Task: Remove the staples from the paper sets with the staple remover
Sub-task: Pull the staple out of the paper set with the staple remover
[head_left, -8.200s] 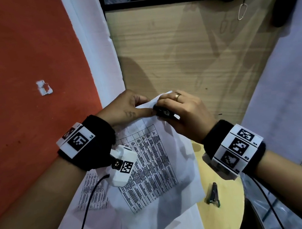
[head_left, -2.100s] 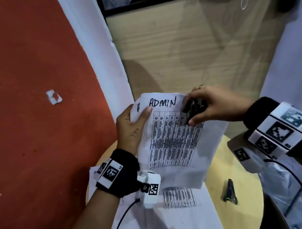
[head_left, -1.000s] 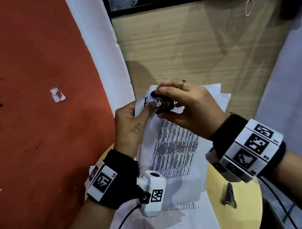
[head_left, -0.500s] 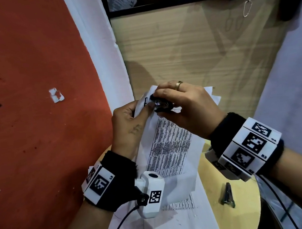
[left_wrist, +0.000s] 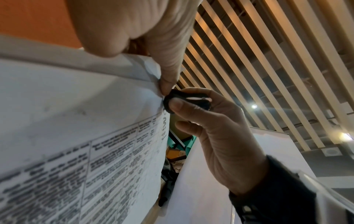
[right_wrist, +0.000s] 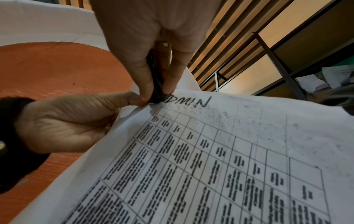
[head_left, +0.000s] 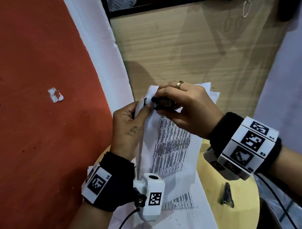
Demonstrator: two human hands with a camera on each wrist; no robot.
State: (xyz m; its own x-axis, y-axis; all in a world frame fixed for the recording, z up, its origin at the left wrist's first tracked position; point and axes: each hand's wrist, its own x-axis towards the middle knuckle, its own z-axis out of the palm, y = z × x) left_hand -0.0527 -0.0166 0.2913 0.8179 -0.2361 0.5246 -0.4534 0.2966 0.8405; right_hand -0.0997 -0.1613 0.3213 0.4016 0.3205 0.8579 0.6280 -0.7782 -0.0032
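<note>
A stapled paper set (head_left: 171, 142) printed with a table and the handwritten word ADMIN is held up over the round table. My left hand (head_left: 130, 124) pinches its top left corner, thumb on the front. My right hand (head_left: 185, 107) squeezes a black staple remover (head_left: 163, 103) whose jaws bite that same corner, right beside the left thumb. In the left wrist view the staple remover (left_wrist: 184, 100) sits between right thumb and fingers at the paper set (left_wrist: 86, 136) edge. The right wrist view shows the staple remover (right_wrist: 157, 84) pressed on the paper set (right_wrist: 210, 159) beside ADMIN. The staple itself is hidden.
More loose sheets (head_left: 179, 222) lie stacked on the small round wooden table (head_left: 245, 207). A dark clip-like tool (head_left: 226, 194) lies on the table's right part. An orange wall (head_left: 30, 111) stands at the left and a wooden panel (head_left: 195, 50) behind.
Over the last second my right hand with the staple remover has closed in on the top left corner, and the remover's jaws have squeezed together. My left hand keeps the corner pinched.
</note>
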